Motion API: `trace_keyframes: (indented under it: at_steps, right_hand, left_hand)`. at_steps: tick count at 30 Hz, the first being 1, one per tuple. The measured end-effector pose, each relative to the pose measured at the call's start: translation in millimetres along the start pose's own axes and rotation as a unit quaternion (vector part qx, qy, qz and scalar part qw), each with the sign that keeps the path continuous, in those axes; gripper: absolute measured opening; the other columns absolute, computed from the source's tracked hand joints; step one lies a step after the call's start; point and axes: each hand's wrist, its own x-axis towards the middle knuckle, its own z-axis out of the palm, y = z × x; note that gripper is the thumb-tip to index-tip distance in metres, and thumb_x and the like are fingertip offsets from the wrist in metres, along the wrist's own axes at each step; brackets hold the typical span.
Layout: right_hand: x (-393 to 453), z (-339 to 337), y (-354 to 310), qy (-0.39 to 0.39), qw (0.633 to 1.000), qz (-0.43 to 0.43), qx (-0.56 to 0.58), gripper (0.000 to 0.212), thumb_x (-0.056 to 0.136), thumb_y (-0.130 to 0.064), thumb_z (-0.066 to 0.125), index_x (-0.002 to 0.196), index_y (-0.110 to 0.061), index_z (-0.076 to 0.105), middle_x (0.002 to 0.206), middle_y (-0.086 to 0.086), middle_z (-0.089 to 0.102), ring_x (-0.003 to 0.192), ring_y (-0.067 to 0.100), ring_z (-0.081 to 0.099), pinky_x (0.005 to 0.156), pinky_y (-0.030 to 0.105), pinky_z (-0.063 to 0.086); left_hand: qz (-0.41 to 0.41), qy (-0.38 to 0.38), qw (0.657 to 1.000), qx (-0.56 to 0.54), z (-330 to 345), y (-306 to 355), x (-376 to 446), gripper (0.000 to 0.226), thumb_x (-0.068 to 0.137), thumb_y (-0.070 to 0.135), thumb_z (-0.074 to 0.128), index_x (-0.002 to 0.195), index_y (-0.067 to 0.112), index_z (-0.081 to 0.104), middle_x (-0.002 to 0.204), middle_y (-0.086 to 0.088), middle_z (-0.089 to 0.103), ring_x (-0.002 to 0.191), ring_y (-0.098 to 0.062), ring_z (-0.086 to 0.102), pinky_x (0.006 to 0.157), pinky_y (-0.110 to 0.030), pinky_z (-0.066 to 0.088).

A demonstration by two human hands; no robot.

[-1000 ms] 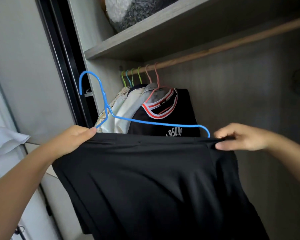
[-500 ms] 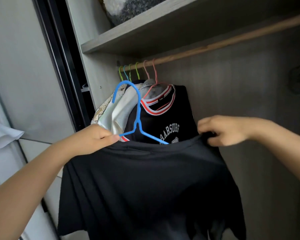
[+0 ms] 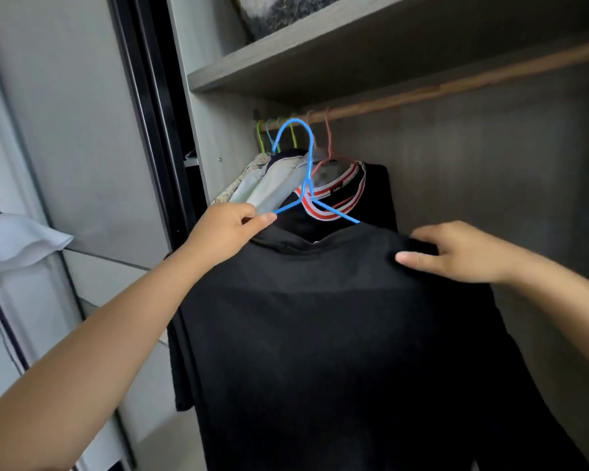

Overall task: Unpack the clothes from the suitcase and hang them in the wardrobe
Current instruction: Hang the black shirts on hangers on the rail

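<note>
A: A person is standing at an open wardrobe (image 3: pixel 218 107), holding up a black shirt (image 3: pixel 337 334) on a blue hanger (image 3: pixel 303 171). The left hand (image 3: pixel 230 226) is pinching the shirt's left shoulder together with the hanger's arm; the right hand (image 3: pixel 456 253) is gripping the fabric at the right shoulder, thumb pressing on top.

B: And where is the shirt sitting?

A: It is hanging in front of the wardrobe opening, below the wooden rail (image 3: pixel 456 86), with the blue hook rising just short of that rail and not yet over it. The fabric is falling out of the bottom of the view.

B: What is the closet itself showing?

A: Grey wood-grain panels are lining the back and side, and a shelf (image 3: pixel 320 52) is running above the rail, carrying something grey and fluffy (image 3: pixel 279 11). Several garments are already hanging at the rail's left end on green, teal and pink hangers, the nearest a black jersey (image 3: pixel 374 195) with a red-and-white striped collar. A dark sliding-door frame (image 3: pixel 150 113) is standing left of the opening, and pale wall panels are stretching further left, where white cloth (image 3: pixel 17 239) is jutting in.
</note>
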Motion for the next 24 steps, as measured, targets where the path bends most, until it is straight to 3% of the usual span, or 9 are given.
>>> trace_keyframes:
  at_steps: [2, 4, 7, 9, 12, 16, 20, 22, 24]
  right_hand:
    - [-5, 1, -2, 0.106, 0.993, 0.038, -0.041, 0.039, 0.090, -0.037, 0.049, 0.058, -0.018, 0.038, 0.056, -0.001, 0.044, 0.070, 0.028, 0.053, 0.061, 0.032, 0.030]
    - [-8, -10, 9, 0.186, 0.979, 0.076, -0.024, 0.043, 0.088, -0.031, 0.054, 0.053, -0.021, 0.031, 0.050, -0.003, 0.037, 0.063, 0.025, 0.046, 0.059, 0.033, 0.029]
    - [-16, -30, 33, 0.220, 0.972, 0.071, -0.042, 0.047, 0.086, -0.023, 0.059, 0.051, -0.024, 0.028, 0.049, -0.005, 0.036, 0.060, 0.022, 0.045, 0.058, 0.032, 0.029]
    - [-20, -33, 43, 0.211, 0.974, 0.062, -0.052, 0.049, 0.086, -0.020, 0.060, 0.050, -0.025, 0.027, 0.049, -0.006, 0.035, 0.056, 0.021, 0.043, 0.054, 0.033, 0.026]
    - [-24, -36, 50, 0.249, 0.968, 0.026, -0.025, 0.044, 0.078, -0.048, 0.055, 0.050, -0.027, 0.027, 0.046, -0.008, 0.034, 0.047, 0.009, 0.040, 0.054, 0.017, 0.032]
    - [-33, -43, 58, 0.293, 0.956, 0.034, 0.000, 0.059, 0.071, -0.083, 0.026, 0.055, -0.027, 0.035, 0.050, -0.017, 0.037, 0.048, 0.010, 0.037, 0.056, 0.004, 0.032]
    - [-44, -46, 75, 0.337, 0.941, 0.013, -0.026, 0.067, 0.073, -0.083, 0.023, 0.055, -0.022, 0.041, 0.044, -0.005, 0.038, 0.058, 0.009, 0.043, 0.053, 0.014, 0.034]
    - [-52, -47, 84, 0.325, 0.945, 0.021, -0.040, 0.081, 0.071, -0.084, 0.026, 0.051, -0.009, 0.049, 0.042, 0.009, 0.046, 0.061, 0.008, 0.049, 0.052, 0.013, 0.034]
    - [-58, -49, 91, 0.295, 0.953, 0.022, -0.060, 0.091, 0.070, -0.085, 0.026, 0.050, -0.001, 0.054, 0.042, 0.013, 0.048, 0.064, 0.010, 0.052, 0.052, 0.013, 0.035]
  left_hand:
    - [0.036, 0.006, 0.999, 0.004, -5, 1, -1, 0.025, 0.085, 0.033, 0.060, 0.089, 0.010, 0.052, 0.074, -0.008, 0.051, 0.068, -0.016, 0.046, 0.067, -0.026, 0.033]
    - [0.049, -0.022, 0.998, 0.022, -12, -10, -2, 0.047, 0.081, 0.039, 0.064, 0.116, 0.016, 0.044, 0.094, -0.003, 0.051, 0.087, -0.016, 0.048, 0.079, -0.026, 0.035]
    - [0.004, -0.047, 0.999, -0.003, -19, -38, -9, 0.043, 0.073, 0.049, 0.063, 0.088, 0.009, 0.058, 0.076, -0.008, 0.053, 0.075, -0.016, 0.049, 0.070, -0.026, 0.036]
    - [-0.021, -0.069, 0.997, -0.039, -12, -50, -16, 0.068, 0.060, 0.064, 0.048, 0.065, -0.004, 0.055, 0.062, -0.009, 0.046, 0.062, -0.014, 0.043, 0.059, -0.025, 0.032]
    - [-0.048, -0.074, 0.987, -0.135, 3, -48, -24, 0.061, 0.065, 0.058, 0.048, 0.068, -0.001, 0.058, 0.068, -0.005, 0.048, 0.068, -0.013, 0.045, 0.059, -0.019, 0.032]
    - [-0.093, -0.179, 0.924, -0.326, 17, -40, -34, 0.049, 0.054, 0.081, 0.058, 0.065, 0.033, 0.063, 0.072, 0.014, 0.062, 0.073, -0.001, 0.056, 0.071, -0.016, 0.046]
    - [-0.090, -0.187, 0.941, -0.267, 31, -25, -33, 0.019, 0.096, 0.031, 0.038, 0.080, 0.034, 0.048, 0.080, 0.018, 0.047, 0.075, 0.006, 0.044, 0.069, -0.004, 0.037]
    - [-0.073, -0.205, 0.955, -0.200, 32, -26, -29, 0.018, 0.097, 0.022, 0.039, 0.084, 0.023, 0.051, 0.082, 0.011, 0.052, 0.075, 0.000, 0.048, 0.068, -0.007, 0.036]
    - [-0.059, -0.193, 0.969, -0.142, 29, -30, -24, 0.028, 0.094, 0.021, 0.048, 0.067, 0.012, 0.050, 0.063, 0.004, 0.049, 0.058, -0.001, 0.045, 0.056, -0.009, 0.033]
